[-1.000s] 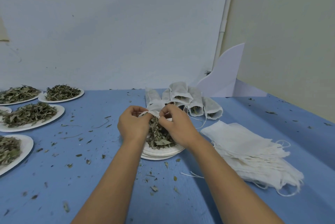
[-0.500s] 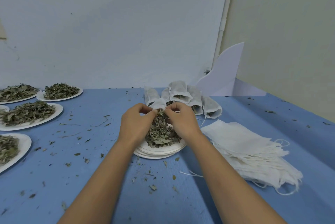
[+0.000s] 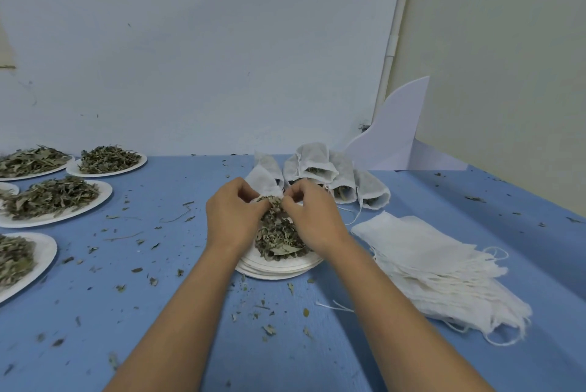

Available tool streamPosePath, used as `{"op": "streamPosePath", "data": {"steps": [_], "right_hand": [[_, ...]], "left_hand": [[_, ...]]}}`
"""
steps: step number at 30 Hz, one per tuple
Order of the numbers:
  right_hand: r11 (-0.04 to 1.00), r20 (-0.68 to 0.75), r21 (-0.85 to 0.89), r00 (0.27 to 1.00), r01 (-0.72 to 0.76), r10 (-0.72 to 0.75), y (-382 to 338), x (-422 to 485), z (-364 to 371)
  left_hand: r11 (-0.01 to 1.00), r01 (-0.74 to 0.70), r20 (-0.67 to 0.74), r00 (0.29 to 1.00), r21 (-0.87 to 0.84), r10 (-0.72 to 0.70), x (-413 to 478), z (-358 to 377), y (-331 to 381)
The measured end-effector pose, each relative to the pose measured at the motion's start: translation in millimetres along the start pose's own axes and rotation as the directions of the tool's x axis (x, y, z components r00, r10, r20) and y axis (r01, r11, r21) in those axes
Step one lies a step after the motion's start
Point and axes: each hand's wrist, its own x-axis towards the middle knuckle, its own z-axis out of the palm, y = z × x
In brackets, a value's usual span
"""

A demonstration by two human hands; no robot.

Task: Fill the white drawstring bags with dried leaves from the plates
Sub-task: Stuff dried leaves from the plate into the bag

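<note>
A white drawstring bag lies at the far edge of a stack of white plates heaped with dried leaves. My left hand pinches the left side of the bag's mouth. My right hand pinches the right side, with leaves at the opening between my fingers. Behind the plate stand several filled bags. A pile of flat empty bags lies to the right.
Several more plates of dried leaves sit along the left of the blue table. Leaf crumbs are scattered over the cloth. A white curved board leans in the back right corner.
Both hands have shifted slightly away from me along the plate, and the bag now sticks out beyond my fingers. More of the leaf heap shows between my wrists.
</note>
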Motion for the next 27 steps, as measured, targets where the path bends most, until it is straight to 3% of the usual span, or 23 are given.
{"op": "streamPosePath", "data": {"steps": [4, 10, 15, 20, 24, 27], "right_hand": [[0.998, 0.046, -0.043, 0.998, 0.043, -0.041, -4, -3, 0], [0.992, 0.062, 0.11, 0.997, -0.054, 0.047, -1, 0, -4], [0.971, -0.011, 0.196, 0.99, -0.133, 0.138, 7, 4, -4], [0.982, -0.042, 0.152, 0.992, -0.111, 0.119, 9, 4, -6], [0.985, -0.01, 0.144, 0.996, -0.091, 0.094, 7, 2, -5], [0.956, 0.021, 0.253, 0.988, -0.151, 0.151, 4, 2, -6]], "left_hand": [[0.999, 0.038, -0.065, 0.997, -0.002, -0.038, 1, 8, -2], [0.999, 0.038, -0.142, 0.989, -0.028, -0.041, 2, 20, 7], [0.998, 0.02, 0.036, 0.999, -0.064, -0.018, 0, 14, 10], [0.97, 0.176, 0.265, 0.956, -0.167, -0.127, 3, 6, 14], [0.973, 0.18, 0.221, 0.964, -0.144, -0.146, 2, 8, 14], [0.973, 0.176, 0.153, 0.976, -0.149, -0.153, 1, 9, 9]]}}
